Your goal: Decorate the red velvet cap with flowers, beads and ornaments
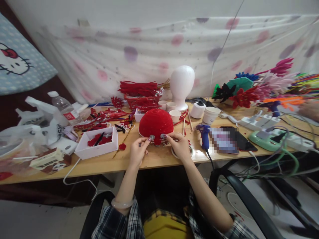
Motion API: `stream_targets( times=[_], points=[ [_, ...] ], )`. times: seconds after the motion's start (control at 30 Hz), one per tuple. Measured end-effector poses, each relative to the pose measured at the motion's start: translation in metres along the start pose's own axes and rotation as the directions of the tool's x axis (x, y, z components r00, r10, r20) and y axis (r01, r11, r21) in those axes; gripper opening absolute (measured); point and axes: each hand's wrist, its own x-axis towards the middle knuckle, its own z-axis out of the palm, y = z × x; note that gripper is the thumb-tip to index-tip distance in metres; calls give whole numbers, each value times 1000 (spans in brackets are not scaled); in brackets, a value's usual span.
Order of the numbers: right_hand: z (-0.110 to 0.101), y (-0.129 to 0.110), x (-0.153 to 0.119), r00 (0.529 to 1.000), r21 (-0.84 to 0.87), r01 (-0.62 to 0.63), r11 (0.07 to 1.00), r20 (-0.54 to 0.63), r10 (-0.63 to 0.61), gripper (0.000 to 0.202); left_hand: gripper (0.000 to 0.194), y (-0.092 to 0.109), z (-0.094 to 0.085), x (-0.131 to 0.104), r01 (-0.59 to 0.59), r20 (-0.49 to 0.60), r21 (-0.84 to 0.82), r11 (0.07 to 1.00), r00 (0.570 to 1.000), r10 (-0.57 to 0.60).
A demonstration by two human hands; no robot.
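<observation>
A red dome-shaped cap (156,122) with ridged rows sits at the front of the table, with beads along its lower edge. My left hand (138,151) comes from the left, thumb and forefinger pinched at a round silver ornament (152,137) against the cap's front. On the other side my right hand (180,146) pinches a second round silver ornament (162,136) at about the same height. Small dangling pieces hang below the ornaments, too small to make out. Partly behind my right hand lies a roll of tape (191,151).
A blue glue gun (204,136) and a phone (225,140) lie to the right, near a green cable reel (261,140). On the left stands a white box (99,151) with red pieces. A white foam head (181,84) and paper cups (175,116) stand behind the cap.
</observation>
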Motion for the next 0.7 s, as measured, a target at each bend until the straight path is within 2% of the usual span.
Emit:
stream_targets(
  times=[0.17, 0.37, 0.43, 0.53, 0.6, 0.7],
  points=[
    [2, 0, -1, 1000, -2, 19, 1000, -8, -19, 18, 16, 0, 0, 1, -2, -4, -31, 1000, 1000, 2],
    [0, -1, -4, 1000, 74, -27, 997, -2, 27, 19, 14, 4, -1, -3, -23, -2, -136, 990, 1000, 23],
    [1, -6, -7, 997, 141, -72, 987, 42, 66, 22, 21, 6, -1, -7, -31, -3, -185, 982, 1000, 31],
    [6, -15, -13, 978, 244, -165, 956, 169, 126, 28, 34, 8, 1, -16, -16, 22, -245, 969, 1000, 22],
    [11, -21, -16, 960, 293, -218, 931, 236, 151, 31, 35, 10, 4, -22, 15, 59, -276, 961, 998, 2],
    [16, -25, -18, 946, 341, -274, 899, 266, 187, 32, 28, 16, 4, -29, 76, 127, -340, 937, 991, -34]
  ],
)
